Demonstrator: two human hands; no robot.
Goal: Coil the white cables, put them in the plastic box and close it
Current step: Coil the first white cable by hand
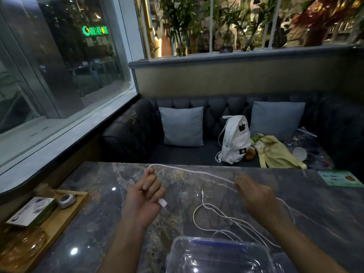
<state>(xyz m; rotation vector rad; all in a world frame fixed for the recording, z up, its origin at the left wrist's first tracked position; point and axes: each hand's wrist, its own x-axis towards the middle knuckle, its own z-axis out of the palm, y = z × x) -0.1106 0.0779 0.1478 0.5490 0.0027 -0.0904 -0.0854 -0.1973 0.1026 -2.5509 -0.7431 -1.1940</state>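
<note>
My left hand (144,200) is raised over the marble table (102,223), shut on one end of a white cable (189,170); its white plug sticks out below my palm. The cable arcs from my fingertips to my right hand (254,196), which pinches it further along. From there it trails right and down across the table. A second white cable (199,211) lies loose in loops on the table in front of the clear plastic box (177,251). The box stands at the near edge, its blue-edged lid nearby.
A wooden tray (65,217) with a small box, a metal object and an amber glass dish stands at the left. A green card (342,179) lies at the far right. Beyond the table, a dark sofa holds cushions, a white backpack (235,140) and yellow cloth.
</note>
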